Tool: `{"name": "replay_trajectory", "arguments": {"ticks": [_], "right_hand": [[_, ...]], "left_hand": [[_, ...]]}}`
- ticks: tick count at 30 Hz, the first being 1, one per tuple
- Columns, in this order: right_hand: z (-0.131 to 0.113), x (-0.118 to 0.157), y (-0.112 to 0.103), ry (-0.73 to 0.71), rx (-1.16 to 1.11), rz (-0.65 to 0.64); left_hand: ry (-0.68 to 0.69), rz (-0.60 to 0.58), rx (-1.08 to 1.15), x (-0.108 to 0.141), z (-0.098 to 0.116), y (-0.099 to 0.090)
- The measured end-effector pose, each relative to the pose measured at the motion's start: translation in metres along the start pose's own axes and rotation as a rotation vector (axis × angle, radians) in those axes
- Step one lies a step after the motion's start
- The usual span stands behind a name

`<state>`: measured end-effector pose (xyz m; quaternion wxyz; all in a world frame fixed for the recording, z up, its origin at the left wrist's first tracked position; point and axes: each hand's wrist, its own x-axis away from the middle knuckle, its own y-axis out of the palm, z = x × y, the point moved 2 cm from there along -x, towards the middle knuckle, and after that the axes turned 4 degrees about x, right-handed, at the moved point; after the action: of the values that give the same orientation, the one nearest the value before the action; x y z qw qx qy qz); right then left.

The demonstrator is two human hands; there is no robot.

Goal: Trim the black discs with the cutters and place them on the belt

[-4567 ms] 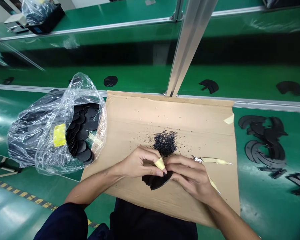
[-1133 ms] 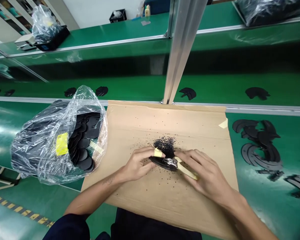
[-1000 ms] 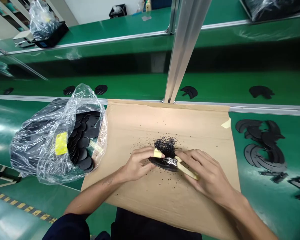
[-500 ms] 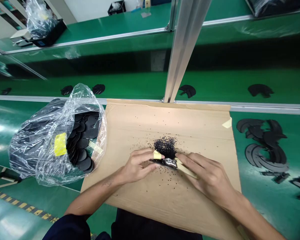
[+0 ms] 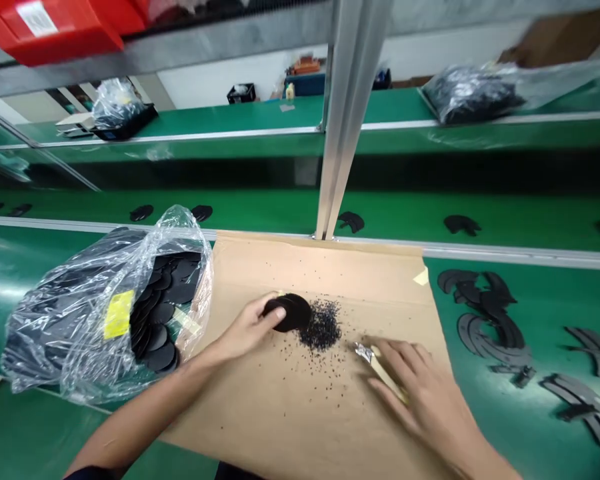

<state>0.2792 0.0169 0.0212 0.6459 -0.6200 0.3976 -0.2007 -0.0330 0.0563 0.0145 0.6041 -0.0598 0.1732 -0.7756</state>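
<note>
Factory workroom seen from head height, looking down over long green conveyor benches (image 5: 260, 207) edged with metal rails. An aluminium post (image 5: 343, 120) rises from the far edge of the nearest bench, and a red bin (image 5: 45, 27) sits high at top left. Black crescent cutouts (image 5: 495, 300) lie in loose heaps on the green to the right, and more are spaced along the next bench back.

A cardboard sheet (image 5: 380, 273) covers the near bench. Slumped against its left edge is a clear plastic bag (image 5: 45, 340) packed with stacked black discs and marked with a yellow label (image 5: 119, 315). Mid-sheet sits a small pile of black granules (image 5: 323, 327), with loose specks scattered around it.

Two hands work on the sheet, well apart, with the pile between them. The left hand (image 5: 245, 330) is the nearer to the task's piece: its fingers curl over the edge of a black disc (image 5: 293, 312), held just left of the pile and touching no other object. Being round, the disc has no long axis.

The right hand (image 5: 425, 393) lies half open over snips (image 5: 364, 353) with taped yellow handles. Their long axis runs from lower right to upper left, with the metal head toward the pile. Whether the hand grips them or only rests on them cannot be told.
</note>
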Motion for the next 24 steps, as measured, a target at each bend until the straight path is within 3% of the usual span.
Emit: {"name": "replay_trajectory", "arguments": {"ticks": [5, 9, 13, 15, 18, 21, 24], "right_hand": [[0.003, 0.036, 0.016, 0.047, 0.079, 0.076], [0.0, 0.046, 0.01, 0.057, 0.101, 0.036], [0.016, 0.025, -0.008, 0.087, 0.04, 0.008], [0.035, -0.008, -0.012, 0.099, 0.001, 0.059], [0.074, -0.087, -0.003, 0.079, -0.04, 0.071], [0.112, -0.174, 0.021, 0.107, -0.057, 0.07], [0.131, -0.24, 0.043, 0.121, -0.085, 0.028]], "left_hand": [[0.087, 0.144, -0.284, -0.081, -0.02, -0.059], [0.072, 0.18, -0.465, -0.148, -0.038, -0.092], [0.025, 0.177, -0.592, -0.171, -0.055, -0.108], [0.042, 0.175, -0.641, -0.166, -0.057, -0.111], [0.132, 0.128, -0.701, -0.135, -0.047, -0.106], [0.263, -0.026, -0.741, -0.078, -0.024, -0.089], [0.366, -0.218, -0.761, -0.005, 0.005, -0.068]]}}
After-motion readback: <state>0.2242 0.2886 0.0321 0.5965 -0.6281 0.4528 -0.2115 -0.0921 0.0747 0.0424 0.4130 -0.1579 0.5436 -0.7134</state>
